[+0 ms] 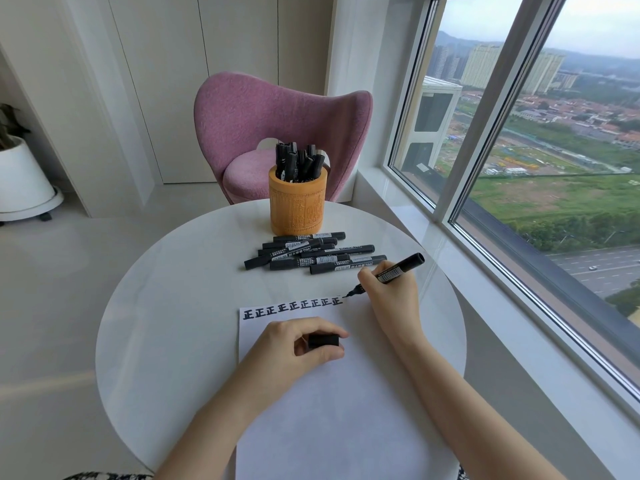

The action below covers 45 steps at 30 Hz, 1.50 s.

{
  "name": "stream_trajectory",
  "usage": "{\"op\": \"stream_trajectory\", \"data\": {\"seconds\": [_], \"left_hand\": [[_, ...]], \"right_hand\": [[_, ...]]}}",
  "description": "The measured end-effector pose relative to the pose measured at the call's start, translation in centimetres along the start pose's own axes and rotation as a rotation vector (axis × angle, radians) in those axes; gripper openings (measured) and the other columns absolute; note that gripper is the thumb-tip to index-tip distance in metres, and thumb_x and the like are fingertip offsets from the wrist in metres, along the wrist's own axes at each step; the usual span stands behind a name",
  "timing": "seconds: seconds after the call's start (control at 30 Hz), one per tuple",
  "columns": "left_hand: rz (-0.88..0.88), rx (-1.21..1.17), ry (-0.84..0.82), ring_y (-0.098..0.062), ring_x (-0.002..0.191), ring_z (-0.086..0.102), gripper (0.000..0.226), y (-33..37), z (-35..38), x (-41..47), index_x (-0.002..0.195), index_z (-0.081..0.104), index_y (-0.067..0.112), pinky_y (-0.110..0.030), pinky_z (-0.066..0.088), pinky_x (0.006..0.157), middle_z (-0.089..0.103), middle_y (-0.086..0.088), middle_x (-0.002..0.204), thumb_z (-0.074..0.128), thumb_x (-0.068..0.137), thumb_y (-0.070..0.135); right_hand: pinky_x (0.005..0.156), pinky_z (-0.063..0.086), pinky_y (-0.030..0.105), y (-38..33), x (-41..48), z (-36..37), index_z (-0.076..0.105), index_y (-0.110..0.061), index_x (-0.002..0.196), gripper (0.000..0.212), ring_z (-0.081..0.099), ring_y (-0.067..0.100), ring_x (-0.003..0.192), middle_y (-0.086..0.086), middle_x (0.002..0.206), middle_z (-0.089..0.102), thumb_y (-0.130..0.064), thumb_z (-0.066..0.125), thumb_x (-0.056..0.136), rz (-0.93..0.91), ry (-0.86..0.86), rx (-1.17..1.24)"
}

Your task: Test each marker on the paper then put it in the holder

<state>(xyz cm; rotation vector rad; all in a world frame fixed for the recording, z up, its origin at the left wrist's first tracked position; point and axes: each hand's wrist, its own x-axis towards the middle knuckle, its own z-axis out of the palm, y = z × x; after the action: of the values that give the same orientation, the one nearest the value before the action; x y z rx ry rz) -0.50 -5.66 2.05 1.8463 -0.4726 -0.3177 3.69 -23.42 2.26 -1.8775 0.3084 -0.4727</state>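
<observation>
Right hand (389, 292) gripping marker (398, 270), tip touching paper (332, 393) far right edge. Left hand (294, 344) pinching cap (323, 340), resting on paper. Holder (297, 206) standing far on desk (166, 306).

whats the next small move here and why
Probably lift the marker off the paper and bring it to the cap in the left hand: its tip sits at the end of the row of marks, and the right hand holds it uncapped.

The paper (346, 427) is lying on the near half of the table (156, 306), loose markers (311, 258) are lying just beyond it, the holder (297, 206) is standing behind them, and the chair (277, 109) is sitting behind the table.
</observation>
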Motion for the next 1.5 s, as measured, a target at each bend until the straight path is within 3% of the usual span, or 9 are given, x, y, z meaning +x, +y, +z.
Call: {"op": "stream_trajectory", "data": {"seconds": [0.17, 0.3, 0.57, 0.77, 0.93, 1.2, 1.3, 1.5], "left_hand": [[-0.003, 0.009, 0.005, -0.026, 0.091, 0.063, 0.020, 0.08, 0.04, -0.02, 0.092, 0.070, 0.040, -0.034, 0.049, 0.087, 0.073, 0.011, 0.088, 0.072, 0.081, 0.024], [-0.005, 0.009, 0.009, -0.025, 0.091, 0.064, 0.021, 0.07, 0.06, -0.04, 0.092, 0.070, 0.041, -0.036, 0.049, 0.089, 0.073, 0.011, 0.088, 0.072, 0.081, 0.023], [-0.006, 0.007, 0.004, -0.025, 0.091, 0.064, 0.020, 0.18, 0.04, -0.09, 0.092, 0.070, 0.040, -0.038, 0.049, 0.090, 0.073, 0.011, 0.088, 0.072, 0.080, 0.024], [-0.003, -0.005, 0.004, -0.019, 0.091, 0.066, 0.021, 0.19, 0.01, -0.11, 0.092, 0.070, 0.038, -0.034, 0.049, 0.090, 0.074, 0.010, 0.088, 0.072, 0.081, 0.021], [-0.006, -0.009, 0.000, -0.025, 0.092, 0.064, 0.021, 0.16, 0.05, -0.06, 0.092, 0.070, 0.039, -0.035, 0.048, 0.089, 0.073, 0.009, 0.089, 0.072, 0.080, 0.022], [-0.005, -0.016, 0.003, -0.021, 0.091, 0.065, 0.019, 0.11, 0.03, -0.13, 0.092, 0.071, 0.037, -0.037, 0.049, 0.091, 0.073, 0.009, 0.089, 0.073, 0.080, 0.023], [-0.001, -0.012, 0.003, -0.024, 0.091, 0.064, 0.019, 0.03, 0.04, -0.09, 0.092, 0.071, 0.038, -0.039, 0.049, 0.091, 0.073, 0.009, 0.089, 0.073, 0.080, 0.023], [0.000, -0.014, 0.001, -0.023, 0.092, 0.065, 0.019, 0.01, 0.06, -0.03, 0.092, 0.071, 0.038, -0.039, 0.049, 0.092, 0.073, 0.009, 0.089, 0.072, 0.080, 0.023]], "right_hand": [[0.046, 0.023, 0.022, 0.04, -0.02, -0.03, 0.044, 0.005, 0.066, 0.024, 0.029, 0.012, 0.056, 0.009, 0.062, 0.038, -0.008, 0.058, 0.080, -0.001, -0.012, 0.023], [0.044, 0.022, 0.018, -0.19, -0.11, 0.07, 0.043, -0.007, 0.065, 0.021, 0.026, 0.010, 0.053, 0.006, 0.060, 0.034, -0.007, 0.058, 0.080, -0.009, -0.024, 0.024], [0.043, 0.024, 0.017, -0.28, -0.16, -0.03, 0.036, -0.011, 0.062, 0.028, 0.024, 0.007, 0.047, -0.004, 0.053, 0.029, -0.004, 0.058, 0.078, -0.023, -0.031, 0.001], [0.042, 0.021, 0.019, -0.15, -0.05, -0.17, 0.045, -0.008, 0.065, 0.019, 0.025, 0.008, 0.049, 0.001, 0.055, 0.031, -0.005, 0.058, 0.078, -0.006, -0.010, 0.025], [0.043, 0.021, 0.019, -0.19, -0.14, -0.04, 0.043, -0.009, 0.065, 0.020, 0.025, 0.009, 0.051, 0.002, 0.056, 0.032, -0.006, 0.057, 0.079, -0.007, -0.019, 0.024], [0.047, 0.020, 0.025, -0.17, -0.11, -0.01, 0.041, -0.007, 0.065, 0.020, 0.024, 0.012, 0.056, 0.005, 0.060, 0.031, -0.006, 0.056, 0.078, 0.008, -0.011, 0.014], [0.044, 0.020, 0.022, -0.14, -0.16, -0.13, 0.043, -0.001, 0.064, 0.021, 0.025, 0.011, 0.056, 0.008, 0.062, 0.035, -0.007, 0.057, 0.079, 0.015, -0.019, 0.040], [0.043, 0.022, 0.017, -0.35, -0.25, -0.09, 0.042, -0.008, 0.065, 0.022, 0.025, 0.009, 0.052, 0.009, 0.061, 0.037, -0.007, 0.058, 0.081, -0.002, -0.045, 0.037]]}}
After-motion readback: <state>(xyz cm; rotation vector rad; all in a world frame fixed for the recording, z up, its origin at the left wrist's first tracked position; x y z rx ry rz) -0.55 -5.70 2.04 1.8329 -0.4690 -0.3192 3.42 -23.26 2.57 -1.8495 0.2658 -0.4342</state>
